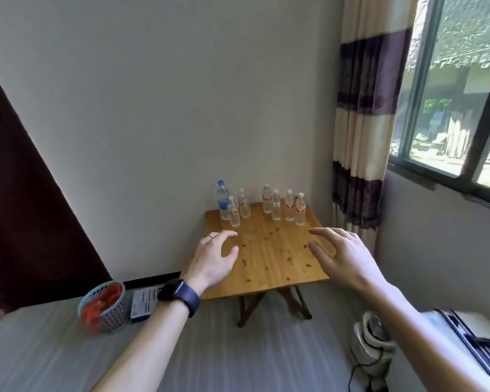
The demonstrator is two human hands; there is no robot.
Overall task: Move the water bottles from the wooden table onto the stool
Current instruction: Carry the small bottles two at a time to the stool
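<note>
Several clear water bottles stand upright along the far edge of the wooden table (269,244). A taller blue-capped bottle (223,200) is at the left, with two small red-labelled bottles (239,207) beside it. Further right stands a cluster of small red-labelled bottles (283,205). My left hand (214,257), with a ring and a dark watch on the wrist, hovers over the table's left side, fingers spread and holding nothing. My right hand (341,254) hovers over the right side, also spread and holding nothing. Both hands are short of the bottles. No stool is in view.
A blue mesh basket (104,305) with red contents and a blue-white box (144,304) sit on the floor left of the table. A white appliance with a cord (372,342) stands at the lower right, near a suitcase (470,338). A striped curtain (361,131) hangs behind the table's right corner.
</note>
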